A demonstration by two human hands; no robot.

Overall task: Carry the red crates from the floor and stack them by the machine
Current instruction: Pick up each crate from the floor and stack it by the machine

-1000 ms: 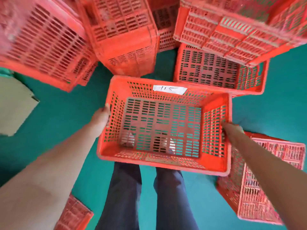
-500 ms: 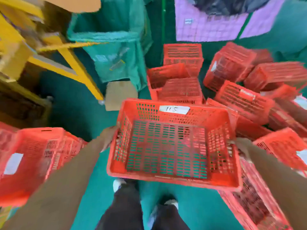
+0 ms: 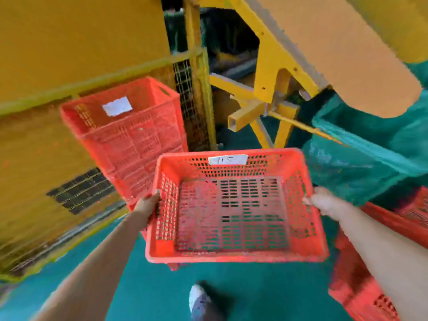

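Although the view is smeared by motion, a yellow machine (image 3: 69,42) can be made out filling the left and top, with a strip of wire mesh (image 3: 185,89) set into it and a slanted yellow frame (image 3: 268,72) just to the right. Teal floor (image 3: 150,286) is seen along the bottom. A tan board (image 3: 347,54) is seen across the upper right corner, and a green net sack (image 3: 370,163) is bunched beneath it.

A stack of red crates (image 3: 129,140) is stood against the machine's panel, nested one inside another, and a white label (image 3: 117,106) is fixed inside the far wall of the top crate. Just right of and nearer than that stack, a carried crate (image 3: 231,216) is held off the floor, upright, open side up and empty; it has not been set on the stack. More red crates (image 3: 361,286) are partly hidden behind the right forearm at the lower right.

The carried crate is gripped at its left wall by the left hand (image 3: 148,203), the thumb laid over the rim and the fingers wrapped under it outside. Its right rim is gripped by the right hand (image 3: 324,202), the thumb pressed on top; how the other fingers lie cannot be told. A grey shoe (image 3: 199,302) is seen on the floor below the crate. A paper tag (image 3: 228,159) is stuck on the carried crate's far rim, its writing blurred.
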